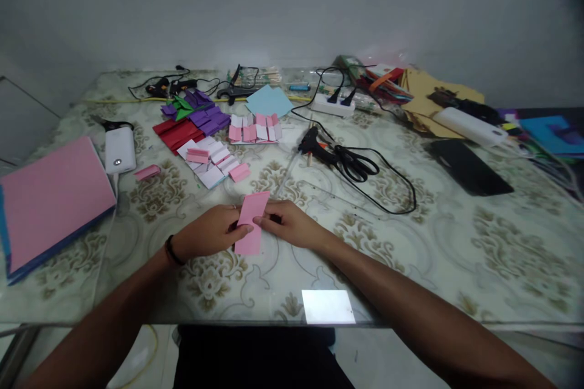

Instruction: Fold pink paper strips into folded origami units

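Observation:
A creased pink paper strip point(253, 209) is held upright over the patterned table, between both hands. My left hand point(213, 231) grips its left edge, thumb on the front face and the other fingers partly hidden behind. From the right, my right hand point(289, 223) pinches the strip at its middle with the thumb in front. Beyond the hands lie folded white and pink papers point(210, 161), with a small folded pink piece point(147, 172) to their left.
A glue gun point(319, 147) with a coiled black cable lies ahead on the right. Pink sheets point(57, 200) and a white power bank point(120, 149) are at left. A black phone point(469, 165) lies right; a power strip point(333, 104) sits at the back.

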`<action>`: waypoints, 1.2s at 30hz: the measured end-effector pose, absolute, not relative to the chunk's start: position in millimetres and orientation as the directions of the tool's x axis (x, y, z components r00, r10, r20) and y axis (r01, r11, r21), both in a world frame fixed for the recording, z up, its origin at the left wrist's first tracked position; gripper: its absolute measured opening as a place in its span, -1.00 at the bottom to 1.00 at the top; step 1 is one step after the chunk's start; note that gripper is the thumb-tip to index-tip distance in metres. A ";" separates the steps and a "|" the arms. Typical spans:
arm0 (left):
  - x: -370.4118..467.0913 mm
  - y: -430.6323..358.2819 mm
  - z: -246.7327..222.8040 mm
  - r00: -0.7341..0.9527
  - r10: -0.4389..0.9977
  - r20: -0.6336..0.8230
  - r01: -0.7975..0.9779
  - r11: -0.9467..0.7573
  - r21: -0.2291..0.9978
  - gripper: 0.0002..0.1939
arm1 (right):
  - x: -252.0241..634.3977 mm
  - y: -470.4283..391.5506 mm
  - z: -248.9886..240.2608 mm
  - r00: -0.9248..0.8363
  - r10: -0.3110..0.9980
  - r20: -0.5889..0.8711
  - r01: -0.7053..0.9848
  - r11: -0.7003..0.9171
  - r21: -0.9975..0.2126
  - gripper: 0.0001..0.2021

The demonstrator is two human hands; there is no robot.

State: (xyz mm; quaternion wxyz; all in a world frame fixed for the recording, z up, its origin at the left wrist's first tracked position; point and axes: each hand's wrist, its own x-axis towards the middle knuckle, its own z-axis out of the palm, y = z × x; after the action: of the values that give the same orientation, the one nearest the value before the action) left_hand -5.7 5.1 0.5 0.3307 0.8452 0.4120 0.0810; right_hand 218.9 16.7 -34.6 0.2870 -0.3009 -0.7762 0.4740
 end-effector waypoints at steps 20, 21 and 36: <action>-7.4 4.3 -4.9 0.663 0.737 -0.128 0.653 -0.487 0.580 -0.71 | 218.0 16.6 -33.1 -0.650 0.739 0.177 0.195 0.387 -0.901 -0.66; -7.2 4.3 -4.8 0.666 0.734 -0.132 0.652 -0.486 0.582 -0.71 | 217.9 16.7 -33.2 -0.648 0.740 0.180 0.196 0.391 -0.899 -0.66; -6.4 5.5 -3.6 0.657 0.747 -0.104 0.642 -0.481 0.598 -0.70 | 218.5 16.8 -35.6 -0.653 0.738 0.170 0.194 0.381 -0.904 -0.63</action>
State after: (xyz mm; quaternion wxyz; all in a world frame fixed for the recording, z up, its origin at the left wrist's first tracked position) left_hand -6.4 5.5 -3.6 0.3085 0.8563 0.4054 0.0854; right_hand 218.5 16.8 -35.6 0.2898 -0.2993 -0.7787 0.4692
